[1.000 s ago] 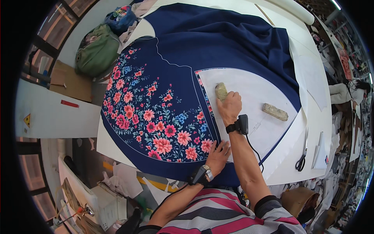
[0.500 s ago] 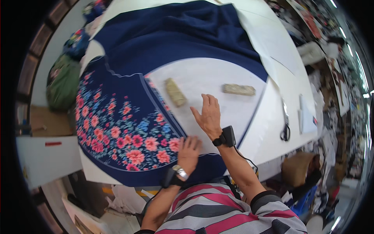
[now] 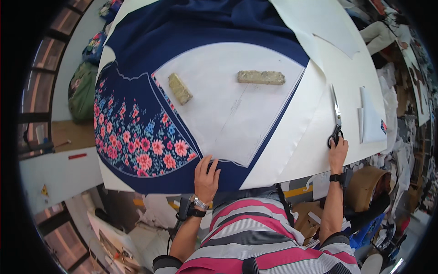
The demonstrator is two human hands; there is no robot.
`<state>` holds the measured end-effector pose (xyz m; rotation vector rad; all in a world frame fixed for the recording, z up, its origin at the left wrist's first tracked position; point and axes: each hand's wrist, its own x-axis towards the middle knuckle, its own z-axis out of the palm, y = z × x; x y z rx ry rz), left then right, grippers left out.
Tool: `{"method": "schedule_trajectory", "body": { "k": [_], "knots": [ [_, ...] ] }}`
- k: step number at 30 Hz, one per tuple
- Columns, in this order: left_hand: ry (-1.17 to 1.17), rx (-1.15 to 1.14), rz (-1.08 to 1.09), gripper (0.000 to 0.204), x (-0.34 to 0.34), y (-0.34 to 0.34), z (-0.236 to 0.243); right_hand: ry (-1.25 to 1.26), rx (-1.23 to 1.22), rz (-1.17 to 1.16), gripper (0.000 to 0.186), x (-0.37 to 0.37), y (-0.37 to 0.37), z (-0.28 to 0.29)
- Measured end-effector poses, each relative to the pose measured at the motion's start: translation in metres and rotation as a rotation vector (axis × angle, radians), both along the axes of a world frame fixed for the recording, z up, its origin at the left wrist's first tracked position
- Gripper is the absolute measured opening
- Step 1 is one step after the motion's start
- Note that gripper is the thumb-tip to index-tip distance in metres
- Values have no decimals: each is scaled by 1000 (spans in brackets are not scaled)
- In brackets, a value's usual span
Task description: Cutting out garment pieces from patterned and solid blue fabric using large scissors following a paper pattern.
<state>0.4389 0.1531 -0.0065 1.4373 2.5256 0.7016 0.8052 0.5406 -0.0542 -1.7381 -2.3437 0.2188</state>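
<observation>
Flanking the white table (image 3: 356,91), seemingly scraps (image 3: 390,84)

White table (image 3: 315,141): bright, evenly lit
Navy fabric (image 3: 200,41): soft fold shadows
Windows (image 3: 45,52): dim, bowed by fisheye distortion
Right-hand clutter (image 3: 401,160): soft, indistinct
Rim: black vignette

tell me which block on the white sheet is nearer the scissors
The right block, lying nearly level across the picture. The left block slants near the sheet's left edge, farther from the scissors at the right hand.
</observation>
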Motion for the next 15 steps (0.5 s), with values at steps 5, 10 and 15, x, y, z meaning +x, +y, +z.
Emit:
{"method": "schedule_trajectory", "body": {
  "k": [5, 10, 15],
  "knots": [
    [88, -29, 27, 41, 42, 36, 3, 101, -110, 156, 37, 23, 26, 5],
    [56, 7, 90, 37, 83, 28, -8, 850, -829, -112, 31, 44, 18, 18],
    [35, 0, 164, 33, 110, 12, -11, 958, -1197, -83, 49, 85, -52, 41]
  ]
}}
